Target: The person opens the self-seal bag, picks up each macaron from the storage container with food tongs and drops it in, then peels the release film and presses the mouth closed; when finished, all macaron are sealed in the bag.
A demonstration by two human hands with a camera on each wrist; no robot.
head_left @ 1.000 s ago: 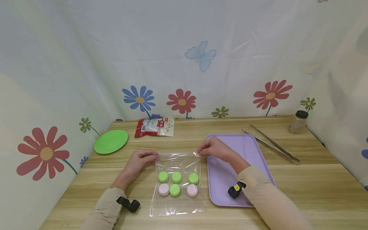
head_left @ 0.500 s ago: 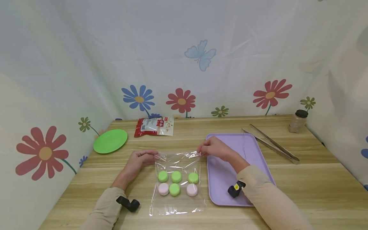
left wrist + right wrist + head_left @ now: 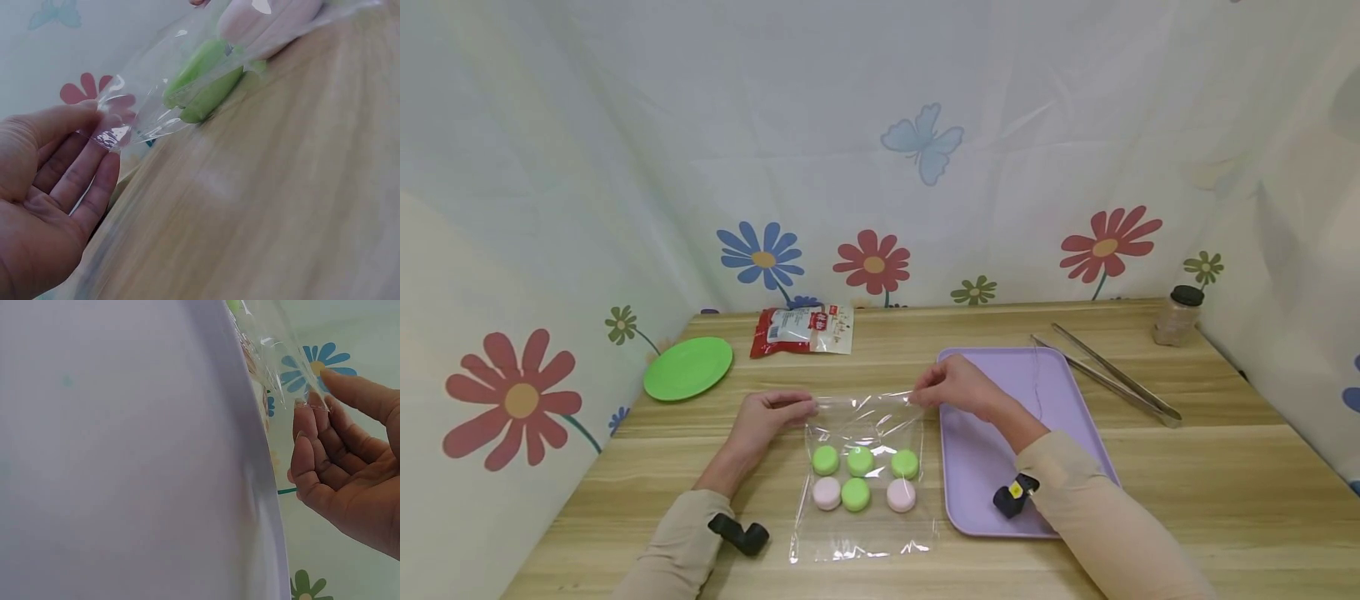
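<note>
A clear plastic bag (image 3: 880, 533) lies on the table with several green macarons (image 3: 855, 495) and two pink macarons (image 3: 901, 495) inside, in two rows. My left hand (image 3: 766, 421) pinches its upper left corner between thumb and fingers; the left wrist view shows the film (image 3: 115, 128) at the fingertips. At the upper right corner, my right hand (image 3: 961, 387) pinches the film too, and the right wrist view shows this hand (image 3: 350, 444) with the bag's edge between thumb and fingers. The top edge is raised and stretched between both hands.
Under the right forearm lies a lilac tray (image 3: 958, 467). Metal tongs (image 3: 1120, 383) rest by its far right corner. A black-lidded jar (image 3: 1178, 317) stands at the back right, a red-and-white packet (image 3: 802, 331) at the back, a green plate (image 3: 688, 368) at the left.
The left hand has shifted very slightly to the right and the right hand slightly to the left along the bag's top edge, whose creases have changed. The macarons stay in place.
</note>
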